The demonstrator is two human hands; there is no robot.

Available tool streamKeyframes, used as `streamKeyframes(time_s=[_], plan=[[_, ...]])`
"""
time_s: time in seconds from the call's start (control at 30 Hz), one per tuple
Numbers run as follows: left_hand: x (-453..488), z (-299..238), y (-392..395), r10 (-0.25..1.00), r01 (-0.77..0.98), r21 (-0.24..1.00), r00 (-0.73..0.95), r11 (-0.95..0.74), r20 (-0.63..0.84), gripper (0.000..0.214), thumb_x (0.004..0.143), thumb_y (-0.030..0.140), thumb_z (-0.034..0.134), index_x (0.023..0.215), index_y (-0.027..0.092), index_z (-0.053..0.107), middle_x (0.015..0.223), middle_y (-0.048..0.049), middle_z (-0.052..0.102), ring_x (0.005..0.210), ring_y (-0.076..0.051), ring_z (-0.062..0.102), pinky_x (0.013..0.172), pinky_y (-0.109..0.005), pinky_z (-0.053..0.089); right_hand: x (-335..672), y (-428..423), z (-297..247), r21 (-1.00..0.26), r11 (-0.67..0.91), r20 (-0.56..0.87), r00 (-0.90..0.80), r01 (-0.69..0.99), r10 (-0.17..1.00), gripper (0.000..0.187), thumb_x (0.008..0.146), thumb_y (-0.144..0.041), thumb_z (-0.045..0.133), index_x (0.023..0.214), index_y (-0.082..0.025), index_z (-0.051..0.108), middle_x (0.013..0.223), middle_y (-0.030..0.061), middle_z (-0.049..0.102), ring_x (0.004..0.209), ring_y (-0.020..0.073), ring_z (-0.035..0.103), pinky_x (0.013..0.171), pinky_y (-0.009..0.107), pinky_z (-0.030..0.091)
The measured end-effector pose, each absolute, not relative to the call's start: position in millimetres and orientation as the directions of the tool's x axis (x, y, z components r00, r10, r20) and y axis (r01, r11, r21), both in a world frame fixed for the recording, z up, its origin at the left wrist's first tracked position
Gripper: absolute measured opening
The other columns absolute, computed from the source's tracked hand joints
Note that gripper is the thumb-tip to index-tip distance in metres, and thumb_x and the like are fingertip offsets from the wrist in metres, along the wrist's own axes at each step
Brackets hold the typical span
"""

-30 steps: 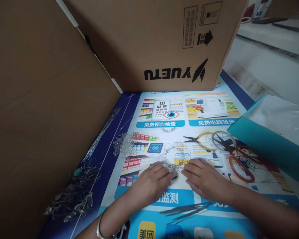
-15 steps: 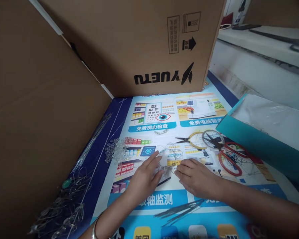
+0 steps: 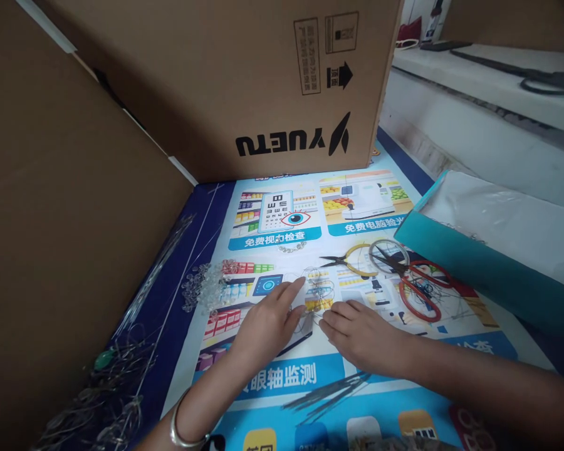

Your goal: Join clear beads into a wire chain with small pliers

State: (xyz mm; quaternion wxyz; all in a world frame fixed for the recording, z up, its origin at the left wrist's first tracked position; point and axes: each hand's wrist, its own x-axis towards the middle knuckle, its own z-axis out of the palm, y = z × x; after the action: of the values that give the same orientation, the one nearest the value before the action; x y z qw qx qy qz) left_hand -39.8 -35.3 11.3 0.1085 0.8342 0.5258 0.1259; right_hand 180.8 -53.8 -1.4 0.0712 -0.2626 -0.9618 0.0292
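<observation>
Looped thin wire beadwork (image 3: 320,289) with small clear beads lies over the printed sheet, between my two hands. My left hand (image 3: 267,321) reaches in from the left, thumb and fingers curled around the near left part of the beadwork and partly covering it. My right hand (image 3: 363,338) rests on the sheet to the right, with thumb and forefinger pinched on a wire end of the piece. The exact grip points are too fine to make out. Clear loose beads (image 3: 207,285) lie in a heap left of my left hand.
Yellow-handled pliers (image 3: 350,260) and red-handled scissors (image 3: 420,291) lie beyond my right hand. Cut wires (image 3: 326,396) lie in front. A teal box (image 3: 479,263) stands right, a cardboard wall (image 3: 263,75) behind. Tangled wire pieces (image 3: 108,382) lie left; a beaded strand (image 3: 291,248) lies ahead.
The view has turned slightly right, so everything appears shifted left. My left hand has moved a little right over the beadwork, its thumb nearer the fingers. My right hand keeps its pinch.
</observation>
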Motion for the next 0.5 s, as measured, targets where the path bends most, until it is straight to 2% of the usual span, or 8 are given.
streamKeyframes(time_s=[0.1,0.17,0.37,0.43,0.5], plan=[[-32.5,13.8,-32.2,0.917,0.9,0.179,0.398,-0.397,0.032,0.044,0.088,0.033,0.044,0.131,0.027,0.038,0.118,-0.0077,0.055,0.084,-0.021,0.063,0.06,-0.028,0.053,180.8,-53.3,-0.4,-0.093,0.864,0.113,-0.857,0.494,0.502,0.032,0.088,-0.017,0.043,0.118,-0.011,0.05,0.108,0.0123,0.058,0.099,0.0238,0.045,0.083,0.039,0.036],[-31.3,14.5,-31.2,0.915,0.904,0.147,0.403,-0.401,0.017,0.042,0.088,0.036,0.042,0.13,0.028,0.04,0.118,-0.0073,0.055,0.083,-0.022,0.063,0.058,-0.029,0.053,181.0,-52.6,0.5,-0.095,0.866,0.111,-0.859,0.491,0.499,0.032,0.089,-0.017,0.042,0.119,-0.01,0.05,0.109,0.0125,0.058,0.1,0.0241,0.045,0.082,0.039,0.037],[-46.9,16.3,-30.3,0.897,0.858,0.266,0.404,-0.44,0.179,0.035,0.088,0.033,0.044,0.121,0.024,0.048,0.126,-0.006,0.051,0.108,-0.023,0.055,0.083,-0.035,0.052,181.9,-52.3,1.3,-0.149,0.866,0.179,-0.848,0.478,0.499,0.028,0.09,-0.016,0.04,0.115,-0.013,0.053,0.109,0.0104,0.059,0.102,0.023,0.046,0.083,0.039,0.037],[-55.2,17.2,-29.5,0.892,0.842,0.304,0.389,-0.446,0.233,0.032,0.088,0.032,0.045,0.118,0.023,0.05,0.122,-0.0056,0.054,0.108,-0.022,0.054,0.087,-0.034,0.049,183.0,-52.3,0.4,-0.198,0.855,0.241,-0.822,0.479,0.516,0.026,0.089,-0.018,0.042,0.112,-0.015,0.055,0.108,0.0087,0.06,0.1,0.0221,0.047,0.082,0.038,0.038],[-63.3,18.0,-28.6,0.902,0.843,0.331,0.358,-0.424,0.243,0.028,0.087,0.032,0.047,0.112,0.023,0.054,0.116,-0.0047,0.058,0.102,-0.02,0.057,0.084,-0.033,0.05,185.0,-50.3,-0.3,-0.245,0.838,0.314,-0.777,0.488,0.545,0.025,0.088,-0.02,0.044,0.109,-0.016,0.056,0.109,0.0077,0.059,0.099,0.0218,0.047,0.083,0.038,0.039]])
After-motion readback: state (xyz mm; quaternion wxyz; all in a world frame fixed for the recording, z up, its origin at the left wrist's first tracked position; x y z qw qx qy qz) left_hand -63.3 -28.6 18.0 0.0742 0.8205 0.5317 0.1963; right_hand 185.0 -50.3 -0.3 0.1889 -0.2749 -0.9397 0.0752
